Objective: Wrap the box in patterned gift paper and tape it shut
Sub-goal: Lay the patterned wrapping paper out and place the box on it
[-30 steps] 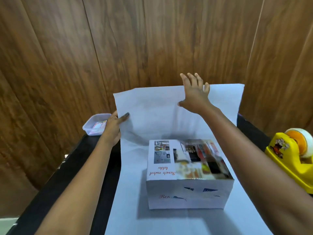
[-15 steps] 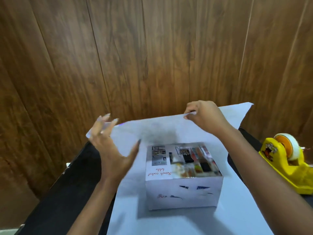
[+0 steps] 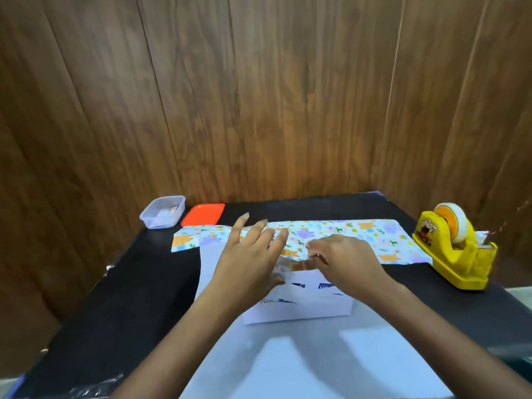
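Box [image 3: 299,305] sits low-centre in the frame on the white side of the paper [image 3: 359,234], and the far flap is folded over its top, pattern up. Left hand [image 3: 247,263] lies flat on that flap with fingers spread, while the right hand [image 3: 345,260] pinches the flap's edge just beside it. Yellow tape dispenser [image 3: 454,251] is at the right of the black table [image 3: 129,298] - clear tub [image 3: 163,211] and orange lid [image 3: 203,214] are at its upper left.

Two forearms [image 3: 184,341] in shot, both bare all the way down to the bottom edge; the left hand [image 3: 250,260] carries long nails [image 3: 245,215] running past its fingertips, the right hand [image 3: 345,260] hides its nails from here
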{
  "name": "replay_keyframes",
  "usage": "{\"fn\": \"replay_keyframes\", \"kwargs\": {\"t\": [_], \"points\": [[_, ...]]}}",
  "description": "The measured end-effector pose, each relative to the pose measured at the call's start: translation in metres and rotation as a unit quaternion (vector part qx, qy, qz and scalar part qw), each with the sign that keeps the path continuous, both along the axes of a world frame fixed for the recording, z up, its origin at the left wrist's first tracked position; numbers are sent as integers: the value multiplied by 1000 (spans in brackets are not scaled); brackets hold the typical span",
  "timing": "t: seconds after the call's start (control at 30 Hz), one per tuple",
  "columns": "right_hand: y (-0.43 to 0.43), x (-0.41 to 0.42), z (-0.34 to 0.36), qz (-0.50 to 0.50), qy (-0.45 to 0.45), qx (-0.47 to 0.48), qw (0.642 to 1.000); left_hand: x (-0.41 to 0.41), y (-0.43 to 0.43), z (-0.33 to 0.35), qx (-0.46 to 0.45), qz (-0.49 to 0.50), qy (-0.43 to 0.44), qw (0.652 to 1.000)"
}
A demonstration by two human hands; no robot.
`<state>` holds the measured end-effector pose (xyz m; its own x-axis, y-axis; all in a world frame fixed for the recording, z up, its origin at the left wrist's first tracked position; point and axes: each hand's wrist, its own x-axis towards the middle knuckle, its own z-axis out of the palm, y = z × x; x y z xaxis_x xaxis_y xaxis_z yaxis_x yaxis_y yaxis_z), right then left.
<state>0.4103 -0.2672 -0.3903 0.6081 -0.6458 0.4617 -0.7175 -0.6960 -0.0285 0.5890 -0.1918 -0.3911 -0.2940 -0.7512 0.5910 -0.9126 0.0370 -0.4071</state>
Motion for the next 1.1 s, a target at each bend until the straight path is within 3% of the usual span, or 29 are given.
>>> {"fn": "replay_keyframes", "kwargs": {"t": [0.17, 0.43, 0.53, 0.7, 0.83, 0.93, 1.0, 1.03, 1.1], "points": [[-5, -7, -11, 56, -35, -19, 998, -5, 1, -21, 19, 10, 55, 998], [3, -14, 3, 57, 28, 81, 995, 2, 0, -27, 46, 12, 57, 997], [1, -19, 17, 68, 42, 180, 980, 1, 0, -18, 122, 46, 30, 991], [-36, 12, 38, 67, 27, 225, 972, -2, 3, -2, 274, 106, 41, 955], [-45, 33, 25, 51, 150, 285, 945, 14, -11, 27, 343, 70, 231, 908], [-40, 36, 9, 32, 178, 272, 945, 28, -36, 38, 365, 119, 185, 905], [-39, 36, 7, 30, 179, 262, 948, 48, -48, 37, 409, 189, 182, 874], [-40, 35, 5, 29, 176, 263, 948, 70, -52, 35, 413, 218, 214, 858], [-41, 34, 5, 30, 174, 267, 947, 113, -49, 37, 308, 201, 414, 833]]}}
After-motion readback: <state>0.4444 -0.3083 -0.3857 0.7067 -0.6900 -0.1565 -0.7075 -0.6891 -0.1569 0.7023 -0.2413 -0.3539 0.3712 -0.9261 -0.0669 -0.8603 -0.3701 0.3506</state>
